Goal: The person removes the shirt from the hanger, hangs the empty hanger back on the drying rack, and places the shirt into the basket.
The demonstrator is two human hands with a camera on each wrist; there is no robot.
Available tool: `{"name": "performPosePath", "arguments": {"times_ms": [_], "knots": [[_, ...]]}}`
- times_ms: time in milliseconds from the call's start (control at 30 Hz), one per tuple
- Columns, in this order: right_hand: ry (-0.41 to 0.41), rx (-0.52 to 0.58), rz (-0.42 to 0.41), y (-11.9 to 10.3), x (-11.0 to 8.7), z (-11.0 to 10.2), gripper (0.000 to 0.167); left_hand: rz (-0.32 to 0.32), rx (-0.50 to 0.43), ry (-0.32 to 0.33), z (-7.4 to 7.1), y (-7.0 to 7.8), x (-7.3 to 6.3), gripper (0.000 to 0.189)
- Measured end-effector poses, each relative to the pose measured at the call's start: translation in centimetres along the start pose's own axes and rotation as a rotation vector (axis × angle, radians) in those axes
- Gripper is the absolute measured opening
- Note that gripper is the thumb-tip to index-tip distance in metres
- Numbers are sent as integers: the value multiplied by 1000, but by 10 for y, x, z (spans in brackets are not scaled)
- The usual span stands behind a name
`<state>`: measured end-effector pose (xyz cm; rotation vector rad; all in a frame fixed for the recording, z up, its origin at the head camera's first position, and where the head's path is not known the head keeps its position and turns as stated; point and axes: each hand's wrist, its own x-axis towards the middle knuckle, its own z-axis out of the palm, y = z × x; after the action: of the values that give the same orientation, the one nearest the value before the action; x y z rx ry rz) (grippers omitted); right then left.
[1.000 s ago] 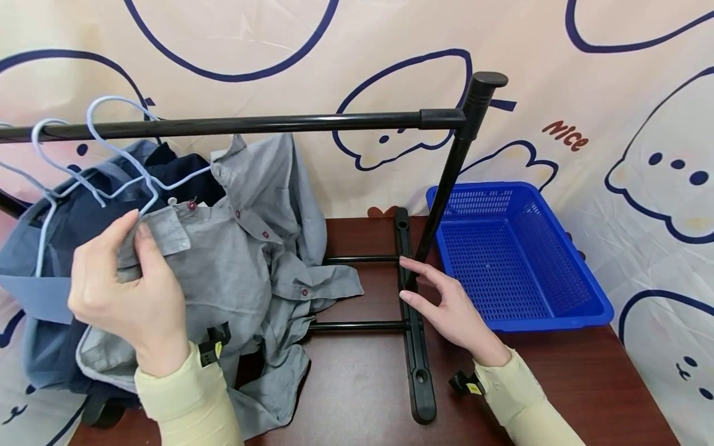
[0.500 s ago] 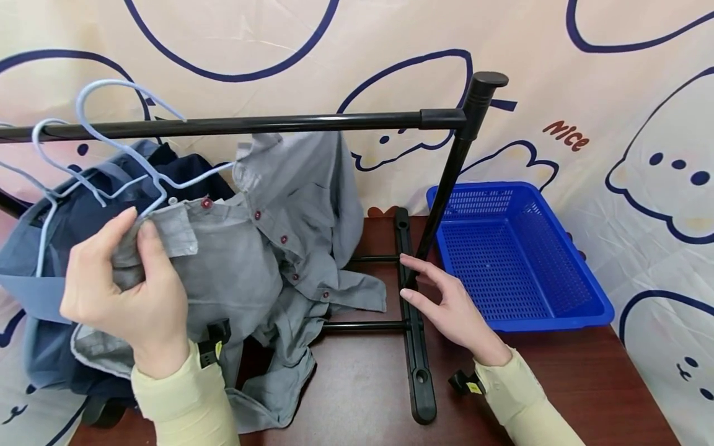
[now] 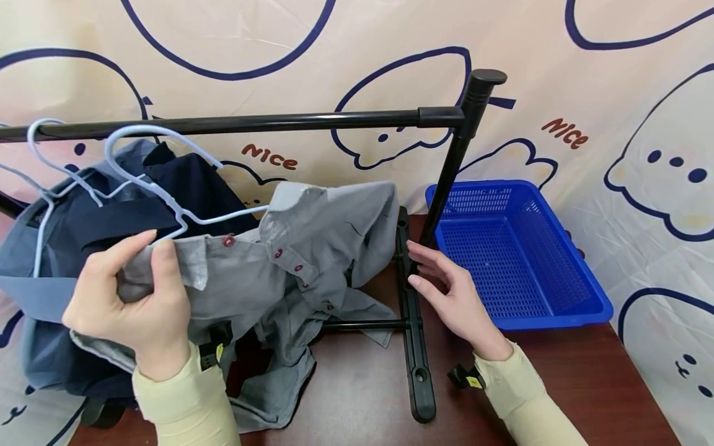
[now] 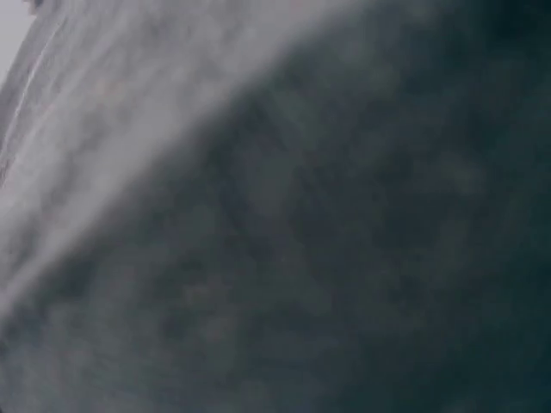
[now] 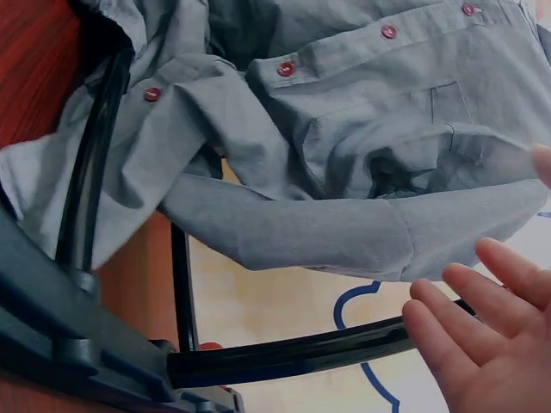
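Observation:
In the head view my left hand [image 3: 134, 303] pinches a light blue clothes hanger [image 3: 220, 218] between thumb and forefinger, together with the shoulder of the grey shirt [image 3: 240, 272] on it. The hanger's hook is in front of the rail [image 3: 312, 121], its tip below the bar. Red buttons run down the shirt front. My right hand [image 3: 454, 297] is by the upright post of the black rack [image 3: 446, 186], fingers extended and holding nothing. In the right wrist view its fingers are below the shirt's hanging sleeve [image 5: 327, 232]. Blurred grey cloth [image 4: 129, 112] fills the left wrist view.
Dark blue clothes [image 3: 189, 186] on other light blue hangers [image 3: 41, 148] hang at the left end of the rail. A blue plastic basket [image 3: 563, 316] stands on the brown table [image 3: 357, 384] to the right. A patterned cloth backdrop [image 3: 268, 37] rises behind.
The hanger's hook has come up off the rail and down in front of it. The shirt's collar and shoulder have swung right and lower. My right hand has drawn slightly right from the post.

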<state>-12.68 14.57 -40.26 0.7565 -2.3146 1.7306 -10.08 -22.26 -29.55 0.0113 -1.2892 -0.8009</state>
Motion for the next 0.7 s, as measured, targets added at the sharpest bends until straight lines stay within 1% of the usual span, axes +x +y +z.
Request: {"name": "performPosePath", "arguments": {"times_ms": [100, 200, 333, 433, 500, 633, 700], "knots": [[33, 35, -23, -4, 2, -2, 50, 8, -26, -18, 0, 3, -1, 42], [60, 66, -71, -9, 3, -3, 51, 33, -63, -42, 0, 7, -3, 49], [99, 117, -149, -16, 6, -5, 52, 62, -134, -77, 2, 14, -5, 52], [117, 138, -199, -22, 7, -8, 50, 66, -195, -118, 4, 19, -6, 52], [113, 139, -219, -26, 8, -11, 52, 69, -225, -144, 4, 23, -7, 52], [78, 157, -224, -34, 9, -16, 64, 74, -264, -198, 6, 31, -9, 54], [61, 195, -239, -38, 9, -18, 68, 81, -280, -220, 7, 33, -11, 53]]}}
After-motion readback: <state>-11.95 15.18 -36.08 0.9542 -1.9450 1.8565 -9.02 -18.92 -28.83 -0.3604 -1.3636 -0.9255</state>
